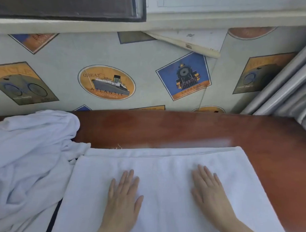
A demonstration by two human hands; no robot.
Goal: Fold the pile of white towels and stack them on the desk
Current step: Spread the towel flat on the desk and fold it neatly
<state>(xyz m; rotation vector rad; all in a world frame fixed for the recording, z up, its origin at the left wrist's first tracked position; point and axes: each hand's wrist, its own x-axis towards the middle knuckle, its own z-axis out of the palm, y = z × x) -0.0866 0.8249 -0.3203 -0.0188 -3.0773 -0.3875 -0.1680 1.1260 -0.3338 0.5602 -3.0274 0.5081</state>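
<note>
Two bare hands lie flat on one spread white towel (pixel 164 161): the left hand (pixel 123 196) and the right hand (pixel 209 188) rest palm down, apart from each other, fingers straight and slightly fanned, pointing away from the person toward the wall and gripping nothing. That towel lies smooth on the reddish-brown wooden desk (pixel 166 127), in front of the person, and a second layer edge showing along its far side suggests it is doubled over. Its far edge runs left to right, parallel to the back edge of the desk; its near end runs out of the bottom of the view, so its long axis cannot be told for sure. One crumpled pile of white towels (pixel 31 156) sits on the left part of the desk, touching the flat towel's far left corner; the number of towels in the pile cannot be counted. Behind the desk, pale patterned wallpaper (pixel 62 67) shows one ship emblem (pixel 106 82) and one locomotive emblem (pixel 183 76). One grey curtain (pixel 288 92) hangs in folds at the right.
</note>
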